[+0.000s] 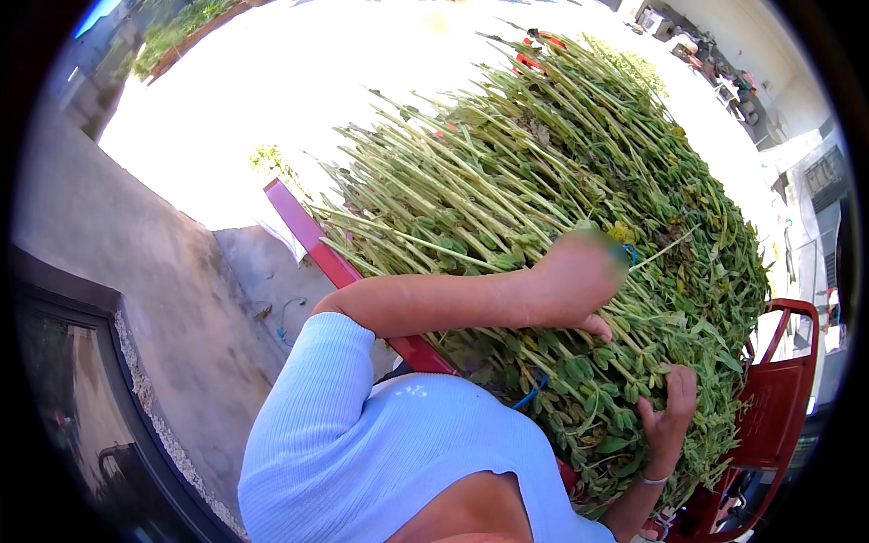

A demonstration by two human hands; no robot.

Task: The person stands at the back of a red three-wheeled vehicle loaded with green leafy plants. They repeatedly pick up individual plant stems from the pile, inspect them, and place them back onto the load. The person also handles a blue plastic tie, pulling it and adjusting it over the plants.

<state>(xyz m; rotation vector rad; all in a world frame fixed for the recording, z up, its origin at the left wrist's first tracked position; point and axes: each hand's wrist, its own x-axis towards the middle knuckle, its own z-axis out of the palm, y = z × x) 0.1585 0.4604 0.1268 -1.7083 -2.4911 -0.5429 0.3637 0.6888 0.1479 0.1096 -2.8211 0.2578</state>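
A large heap of green leafy plants (625,172) with long stalks fills the middle and right, the cut stalk ends lying toward the left. My left hand (579,279) reaches across onto the stalks, palm down. One digit shows bent at its lower side; the other fingers are blurred, so I cannot make out its grip. Just past it a bit of blue cord (631,254) shows by a yellowish tuft. My right hand (672,412), with a bracelet at the wrist, rests on the leaves at the near edge, thumb and fingers apart. Another blue cord (532,391) loops around stalks close to my body.
A red flat edge (303,222) runs along the heap's left side, close to my body. Red plastic chair (780,398) stands at the right against the leaves. A grey wall (109,208) and dark-framed window (81,362) lie left. Assorted items (701,59) line the far right wall.
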